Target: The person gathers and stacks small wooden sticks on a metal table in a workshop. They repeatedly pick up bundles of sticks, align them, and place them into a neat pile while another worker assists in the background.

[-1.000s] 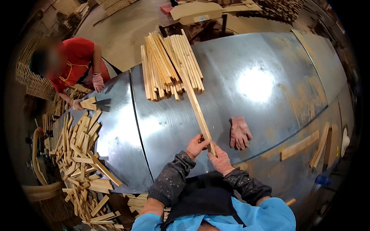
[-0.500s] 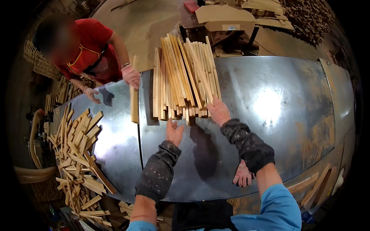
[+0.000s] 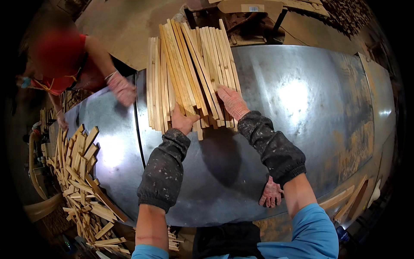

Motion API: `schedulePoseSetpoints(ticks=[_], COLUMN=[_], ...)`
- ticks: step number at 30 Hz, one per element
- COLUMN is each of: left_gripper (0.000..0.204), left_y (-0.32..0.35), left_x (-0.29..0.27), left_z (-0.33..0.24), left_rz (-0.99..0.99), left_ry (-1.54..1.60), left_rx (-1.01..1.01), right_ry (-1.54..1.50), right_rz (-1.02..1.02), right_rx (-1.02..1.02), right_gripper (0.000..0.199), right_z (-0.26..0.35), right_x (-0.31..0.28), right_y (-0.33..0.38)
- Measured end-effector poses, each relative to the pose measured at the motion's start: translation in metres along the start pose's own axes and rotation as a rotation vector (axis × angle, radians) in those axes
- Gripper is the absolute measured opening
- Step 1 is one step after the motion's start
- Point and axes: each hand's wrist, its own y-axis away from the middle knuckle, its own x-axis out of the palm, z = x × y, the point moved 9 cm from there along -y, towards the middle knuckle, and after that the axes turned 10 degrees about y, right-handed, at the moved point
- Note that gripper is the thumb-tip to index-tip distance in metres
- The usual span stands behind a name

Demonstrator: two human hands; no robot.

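Note:
A wide bundle of long pale wooden strips [image 3: 157, 86] lies on the metal-topped table, pointing away from me. Several strips in its middle lie slantwise on top of the others, and their near ends are uneven. My bare left hand [image 3: 183, 121] touches the near ends left of the middle, thumb spread away from the fingers. Over the right part of the bundle rests my right hand [image 3: 233, 102] in a pinkish knit glove, fingers stretched along the strips. Dark speckled sleeve covers are on both my forearms.
Across the left corner a person in red [image 3: 60, 60] has a gloved hand, smeared by motion, above the table [image 3: 267, 142]. Short wood pieces [image 3: 82, 172] are heaped at the left. A loose glove [image 3: 271, 193] lies near my right forearm. Cardboard [image 3: 233, 6] stands beyond the table.
My right hand has let go of the slanted strip, which now lies among the others. My left hand has come up against the strip ends. The strip in the other person's hand is no longer seen.

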Motion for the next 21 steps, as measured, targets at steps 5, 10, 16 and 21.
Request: schedulePoseSetpoints(ticks=[5,10,16,21], left_gripper=[0.080,0.082,0.077,0.078], left_y=[-0.004,0.079,0.243,0.260], left_x=[-0.002,-0.012,-0.005,-0.011], left_z=[0.003,0.006,0.055,0.105], left_rz=[-0.060,-0.172,0.048,-0.011], left_ry=[-0.037,-0.169,0.361,0.491], left_rx=[0.021,0.036,-0.089,-0.297], right_ry=[-0.210,0.049,0.267,0.244], right_rz=[0.013,0.074,0.204,0.366], right_rx=[0.104,0.106,0.275,0.248], right_gripper=[0.056,0.065,0.087,0.102], right_z=[0.009,0.033,0.013,0.005], right_x=[0.026,0.036,0.047,0.078], right_y=[0.013,0.082,0.218,0.263])
